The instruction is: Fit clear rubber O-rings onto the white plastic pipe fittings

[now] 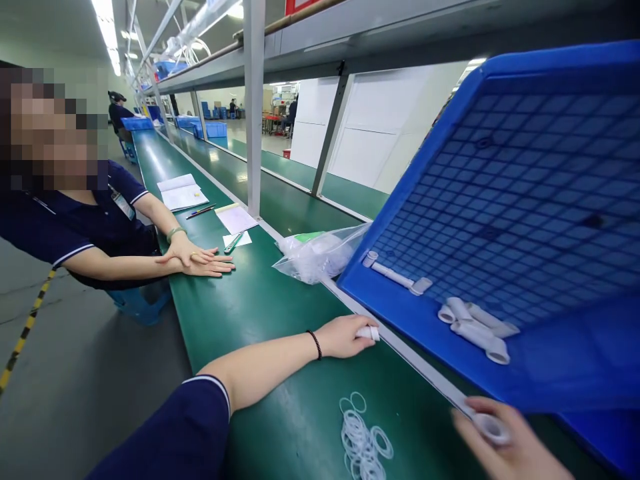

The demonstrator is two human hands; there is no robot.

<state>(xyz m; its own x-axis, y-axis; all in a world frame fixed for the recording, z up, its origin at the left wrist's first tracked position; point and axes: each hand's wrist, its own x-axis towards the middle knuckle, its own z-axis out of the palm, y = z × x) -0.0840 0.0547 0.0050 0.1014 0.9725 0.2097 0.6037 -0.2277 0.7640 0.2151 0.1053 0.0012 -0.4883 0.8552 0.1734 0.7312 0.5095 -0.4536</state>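
Two hands in the head view, both low in frame.

- Left hand (344, 335), lower centre: fingers curled shut around a small white plastic tube (370, 333), its end poking out past the knuckles. Hand rests on the green conveyor belt (260, 300), against the grey metal side rail (415, 363).
- Right hand (505, 448), bottom right corner, motion-blurred: fingers closed on a stubby white plastic sleeve (493, 427), just under the lower edge of the tilted blue plastic crate (525, 180).
- Inside the crate, near its low edge: a cluster of loose white plastic tubes (475, 327).
- Bottom centre, on the belt: a heap of thin white rubber rings (363, 437).
- Mid-frame: a clear plastic bag (320, 257) touching the crate's corner.
- Left of frame: a co-worker's hands (197, 260), flat and stacked on the belt.
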